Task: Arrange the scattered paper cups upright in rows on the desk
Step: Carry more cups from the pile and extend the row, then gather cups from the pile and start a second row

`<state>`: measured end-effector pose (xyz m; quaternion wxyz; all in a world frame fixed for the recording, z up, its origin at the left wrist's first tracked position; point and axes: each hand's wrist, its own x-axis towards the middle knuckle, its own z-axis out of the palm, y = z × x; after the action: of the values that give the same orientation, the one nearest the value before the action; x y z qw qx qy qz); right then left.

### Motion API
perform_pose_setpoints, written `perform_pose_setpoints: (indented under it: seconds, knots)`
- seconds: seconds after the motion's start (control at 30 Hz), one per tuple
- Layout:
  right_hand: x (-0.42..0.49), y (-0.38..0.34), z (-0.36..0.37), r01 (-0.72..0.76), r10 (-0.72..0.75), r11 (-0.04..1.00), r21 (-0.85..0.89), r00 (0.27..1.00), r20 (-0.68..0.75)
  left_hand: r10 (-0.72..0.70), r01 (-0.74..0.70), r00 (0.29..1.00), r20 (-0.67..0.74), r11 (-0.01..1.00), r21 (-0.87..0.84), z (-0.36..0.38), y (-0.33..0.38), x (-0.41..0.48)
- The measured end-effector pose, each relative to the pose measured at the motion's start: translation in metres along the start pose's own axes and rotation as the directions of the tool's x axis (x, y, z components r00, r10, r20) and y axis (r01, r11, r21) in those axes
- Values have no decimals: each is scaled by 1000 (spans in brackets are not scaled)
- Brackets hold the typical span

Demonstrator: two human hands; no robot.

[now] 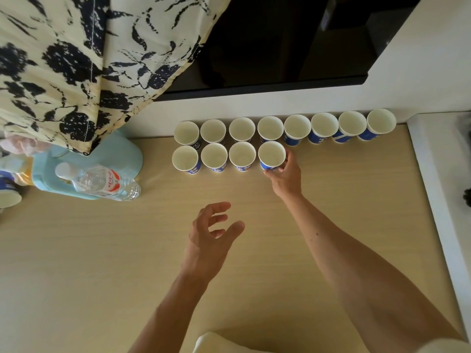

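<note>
Blue-and-white paper cups stand upright on the wooden desk [102,250]. A back row of several cups [323,124] runs along the wall. In front of it is a second row: three cups [214,155] and, at its right end, a fourth cup [271,152]. My right hand [285,177] is wrapped around the lower side of that fourth cup, which rests on the desk. My left hand [211,235] hovers over the desk's middle, fingers spread and holding nothing. Another cup [9,197] shows partly at the far left edge.
A clear water bottle [102,183] lies on a light-blue object [122,154] at the left. A patterned cloth [76,59] hangs over that corner. A dark screen [280,42] stands behind the cups. A white ledge [438,174] borders the desk's right side.
</note>
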<state>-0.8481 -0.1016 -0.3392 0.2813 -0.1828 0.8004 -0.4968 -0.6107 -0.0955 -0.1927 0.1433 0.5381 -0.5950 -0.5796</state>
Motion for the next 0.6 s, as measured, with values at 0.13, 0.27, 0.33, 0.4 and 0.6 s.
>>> perform_pose_setpoints:
  seconds: [0.13, 0.27, 0.33, 0.4, 0.6]
  knots:
    - [-10, 5, -5, -51, 51, 999, 2, 999, -1, -11, 11, 1000, -11, 1000, -6, -1, -1, -7]
    - [-47, 12, -9, -135, 140, 988, 77, 988, -68, -14, 13, 999, -39, 999, -34, -2, 0, -19]
    - [-73, 12, -8, -152, 159, 983, 102, 985, -64, -15, 11, 998, -65, 998, -61, -2, -1, -28]
    - [-101, 8, -4, -136, 138, 985, 105, 990, -11, -21, 14, 996, -86, 996, -87, 0, -2, -37]
    - [-174, -30, 11, -33, 3, 988, 151, 980, 200, 8, -36, 985, -171, 986, -162, -8, -10, -68]
